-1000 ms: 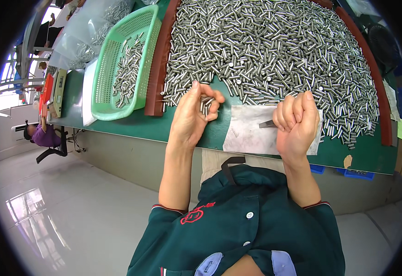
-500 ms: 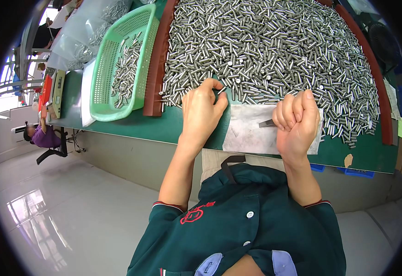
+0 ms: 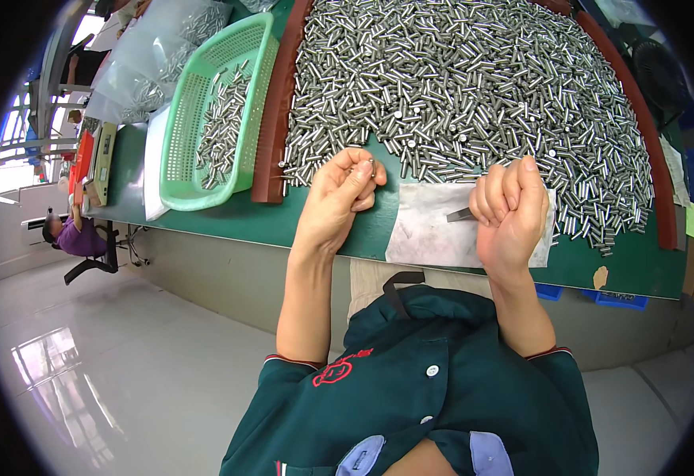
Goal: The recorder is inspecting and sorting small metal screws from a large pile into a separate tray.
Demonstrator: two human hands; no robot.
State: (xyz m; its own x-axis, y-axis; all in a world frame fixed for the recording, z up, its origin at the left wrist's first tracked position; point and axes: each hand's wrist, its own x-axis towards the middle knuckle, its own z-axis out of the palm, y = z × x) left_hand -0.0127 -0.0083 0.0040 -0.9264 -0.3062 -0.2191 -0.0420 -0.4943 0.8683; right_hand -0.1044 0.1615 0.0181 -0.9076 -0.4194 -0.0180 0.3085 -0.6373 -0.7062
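My left hand (image 3: 339,194) is closed in a pinch near the front edge of the pile of short metal pins (image 3: 458,87). Between thumb and fingertips a small shiny end of a metal pin (image 3: 371,161) shows; the fingers hide the rest. Over a stained white cloth (image 3: 430,230), my right hand (image 3: 512,208) is curled with the palm turned up. Out of its fingers, on the left side, sticks a flat dark metal strip (image 3: 459,214); its other end is hidden in the hand.
Left of the pile runs a dark red rail (image 3: 271,151), with another rail (image 3: 640,119) at the right. A green basket (image 3: 171,143) holds more pins. Clear bags (image 3: 136,71) of pins lie beyond it. Another person (image 3: 77,236) sits far left.
My left hand has drawn back from the pile toward me and slightly left, its fingers curling in around the pin. My right hand stays in place with the strip.
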